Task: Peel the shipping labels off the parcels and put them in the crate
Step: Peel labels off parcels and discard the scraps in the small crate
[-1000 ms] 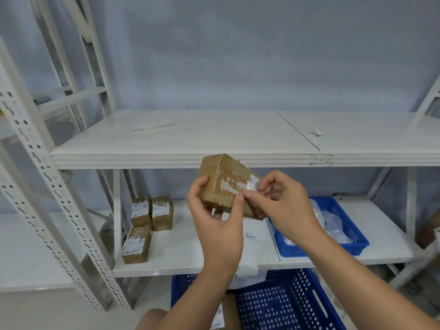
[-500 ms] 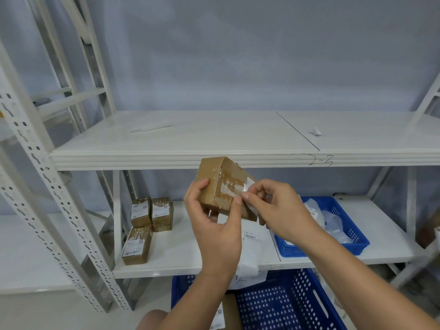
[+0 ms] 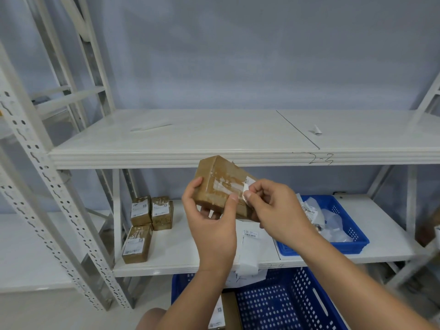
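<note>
Your right hand [image 3: 278, 210] pinches a lifted corner of the shipping label [image 3: 248, 183]; your left hand [image 3: 212, 222] curls its fingers round the taped parcel [image 3: 219, 182]. A sharp pull risks tearing the label, leaving scraps stuck.

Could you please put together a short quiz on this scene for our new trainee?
1. Multiple choice: which hand pinches the white label on the brown parcel? A. left; B. right; C. neither.
2. True or false: the three parcels on the lower shelf each bear a white label.
3. Short answer: what does the left hand grip?
Key: 1. B, the right hand. 2. True. 3. The brown parcel.
</note>
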